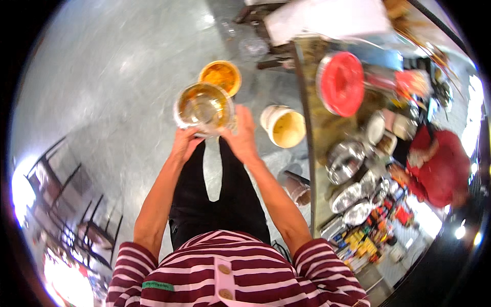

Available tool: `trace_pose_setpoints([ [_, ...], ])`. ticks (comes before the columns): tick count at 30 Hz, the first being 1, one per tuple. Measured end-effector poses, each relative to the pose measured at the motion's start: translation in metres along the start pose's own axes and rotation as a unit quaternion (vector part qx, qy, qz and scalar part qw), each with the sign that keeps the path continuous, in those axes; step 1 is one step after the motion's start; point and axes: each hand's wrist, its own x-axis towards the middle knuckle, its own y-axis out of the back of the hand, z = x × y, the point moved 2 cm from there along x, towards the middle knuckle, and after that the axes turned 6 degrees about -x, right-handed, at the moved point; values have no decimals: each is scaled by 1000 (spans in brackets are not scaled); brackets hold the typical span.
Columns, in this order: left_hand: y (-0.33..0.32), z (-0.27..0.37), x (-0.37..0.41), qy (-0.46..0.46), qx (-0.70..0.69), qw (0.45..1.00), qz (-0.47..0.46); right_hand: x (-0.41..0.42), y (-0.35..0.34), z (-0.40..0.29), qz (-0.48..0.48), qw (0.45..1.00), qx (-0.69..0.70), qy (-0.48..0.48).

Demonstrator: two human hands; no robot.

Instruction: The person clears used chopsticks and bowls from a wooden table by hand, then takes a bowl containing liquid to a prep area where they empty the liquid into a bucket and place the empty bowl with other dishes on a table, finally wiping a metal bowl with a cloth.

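Note:
Both my hands hold a round, shiny metal bowl (203,109) out in front of my legs. My left hand (186,144) grips its near left side, and my right hand (243,134) is on its near right side. Orange-brown tones show inside the bowl, but blur hides whether that is residue or food. Just beyond it, partly covered by its rim, is a yellow-orange bucket (220,75) with orange contents. A white bucket (285,126) with a yellowish inside stands on the floor to the right of my right hand.
A long table (318,153) on the right carries a red round lid or basin (343,84), metal bowls (346,161) and several packets. A person in red (439,169) is on its far side. Chairs (94,234) stand at lower left, on the grey floor (96,96).

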Motion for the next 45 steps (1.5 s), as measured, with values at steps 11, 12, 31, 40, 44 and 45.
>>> trace_pose_setpoints([
  [11,-46,26,-78,26,106,994,-21,-23,50,-89,48,985,-5,165],
  [12,-48,30,-81,27,117,992,-22,-21,61,-94,75,984,1,161],
  [31,-75,37,-115,30,151,983,-96,-20,148,-18,163,983,77,-44],
  [40,-81,43,-122,-3,156,981,-113,-39,173,-127,191,934,-205,219],
  [44,-82,44,-130,13,191,974,-119,-23,152,-158,134,919,-214,302],
  [45,-86,46,-136,14,189,974,-127,-15,148,-162,116,921,-211,308],
])
